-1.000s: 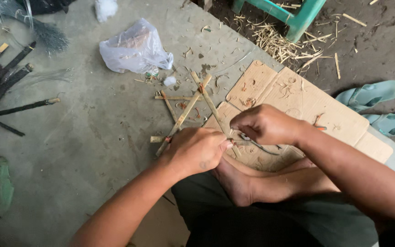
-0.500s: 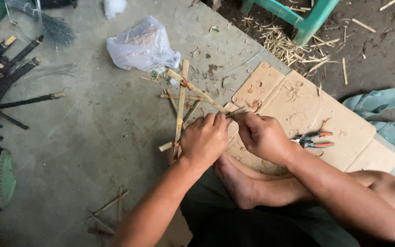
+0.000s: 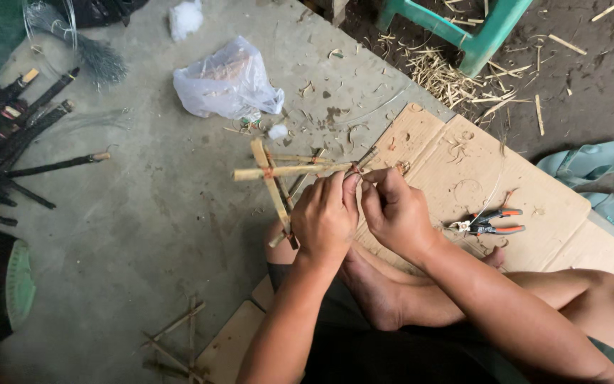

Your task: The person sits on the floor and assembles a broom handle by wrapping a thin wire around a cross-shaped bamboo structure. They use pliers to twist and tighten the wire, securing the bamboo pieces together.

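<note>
Bamboo frame (image 3: 278, 174) held up over the concrete floor (image 3: 143, 213), just left of the cardboard (image 3: 477, 163). Left hand (image 3: 325, 217) curled nearly closed, gripping frame at its right end, fingertips pinched. Right hand (image 3: 396, 210) touching the left, fingers pinched narrow on the same joint; pliers (image 3: 488, 224) lie on cardboard, right of hands.

1 head-worn view, steeply downward, close above hands (image 3: 357, 213) and concrete floor (image 3: 143, 213)
</note>
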